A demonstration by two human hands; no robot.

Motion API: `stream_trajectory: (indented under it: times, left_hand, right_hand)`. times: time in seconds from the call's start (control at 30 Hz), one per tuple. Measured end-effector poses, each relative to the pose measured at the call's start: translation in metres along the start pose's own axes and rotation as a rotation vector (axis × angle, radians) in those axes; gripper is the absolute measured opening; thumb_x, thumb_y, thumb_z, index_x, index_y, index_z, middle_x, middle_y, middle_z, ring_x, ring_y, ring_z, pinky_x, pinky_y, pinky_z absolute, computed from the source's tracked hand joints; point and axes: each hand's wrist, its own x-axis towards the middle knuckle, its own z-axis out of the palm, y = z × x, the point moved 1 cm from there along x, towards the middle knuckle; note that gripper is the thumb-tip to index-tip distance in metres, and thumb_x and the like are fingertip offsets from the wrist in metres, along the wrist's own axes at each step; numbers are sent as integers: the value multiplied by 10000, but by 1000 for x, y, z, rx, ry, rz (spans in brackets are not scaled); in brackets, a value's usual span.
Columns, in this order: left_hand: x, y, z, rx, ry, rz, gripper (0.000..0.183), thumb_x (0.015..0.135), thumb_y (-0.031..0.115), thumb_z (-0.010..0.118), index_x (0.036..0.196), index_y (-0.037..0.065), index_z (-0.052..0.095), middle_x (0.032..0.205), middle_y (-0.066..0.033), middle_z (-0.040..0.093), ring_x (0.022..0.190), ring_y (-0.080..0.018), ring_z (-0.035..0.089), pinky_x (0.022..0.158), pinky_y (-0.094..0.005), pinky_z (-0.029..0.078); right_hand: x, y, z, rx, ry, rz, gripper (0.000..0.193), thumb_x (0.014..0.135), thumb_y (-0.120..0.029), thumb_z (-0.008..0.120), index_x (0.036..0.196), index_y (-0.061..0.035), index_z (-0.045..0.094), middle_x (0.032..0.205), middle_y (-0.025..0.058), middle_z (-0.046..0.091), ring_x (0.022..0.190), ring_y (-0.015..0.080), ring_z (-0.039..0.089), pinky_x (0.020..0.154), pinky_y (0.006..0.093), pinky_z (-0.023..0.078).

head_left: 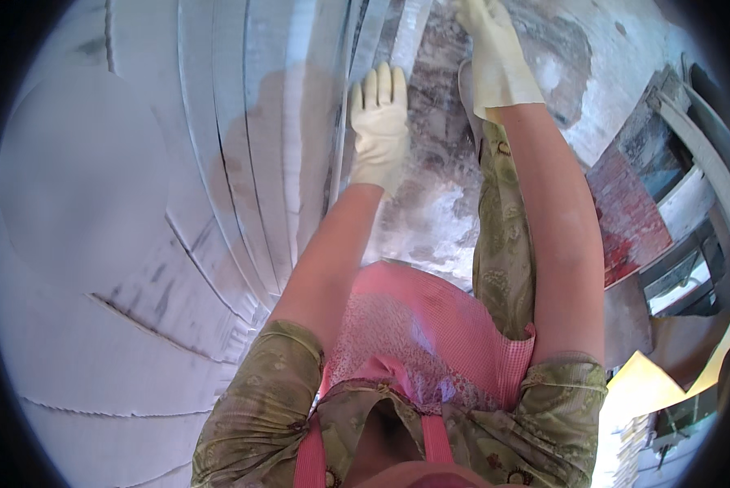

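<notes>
My left hand [379, 126], in a cream rubber glove, has its fingers stretched out. It lies against the edge of the long pale grey-white boards [271, 122] on the left, holding nothing that I can see. Farther to the right, my right hand [499, 57] wears a matching glove and reaches to the top edge of the picture. Its fingertips are cut off there, so whatever they touch is hidden. Below it shows a leg in green patterned trousers [505, 236].
The floor [418, 220] is brown and scuffed with white patches. Along the right side lie a reddish panel [625, 207], several pieces of framing and scrap, and a yellow sheet [645, 386]. A pale blurred round shape [84, 179] covers part of the boards at far left.
</notes>
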Motion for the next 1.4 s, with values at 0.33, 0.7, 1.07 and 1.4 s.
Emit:
stream_trajectory:
  times: [0.33, 0.7, 1.07, 1.4]
  left_hand:
    - [-86, -27, -18, -421, -294, -210, 759, 864, 164, 667, 1528, -16, 346, 1569, -263, 359, 1458, -411, 348, 1211, -433, 305]
    - [-102, -36, 28, -848, -365, -1115, 616, 856, 122, 605, 1435, -23, 450, 1380, -282, 557, 1299, -382, 542, 1108, -408, 421]
    - [-111, -21, -19, -351, -362, -495, 621, 853, 172, 690, 1423, 23, 495, 1423, -290, 505, 1279, -422, 528, 1053, -465, 451]
    - [-143, -15, -30, 80, -390, 256, 510, 940, 144, 459, 1449, 126, 494, 1548, -93, 436, 1450, -307, 372, 1214, -469, 288]
  right_hand:
    - [-117, 94, 94, 55, -49, 332, 455, 967, -242, 600, 1341, 16, 583, 1172, 126, 701, 996, 186, 662, 826, 343, 535]
    - [-240, 122, 143, 426, 184, 673, 456, 961, -51, 610, 1402, 26, 519, 1224, 145, 682, 1068, 174, 638, 886, 283, 512]
    - [-238, 114, 123, 94, -20, 425, 439, 990, -37, 575, 1410, 46, 482, 1236, 124, 669, 1111, 186, 647, 943, 313, 523]
    - [-223, 93, 126, 229, -75, 633, 520, 1003, -247, 593, 1430, 33, 497, 1333, 144, 607, 1193, 199, 585, 996, 313, 473]
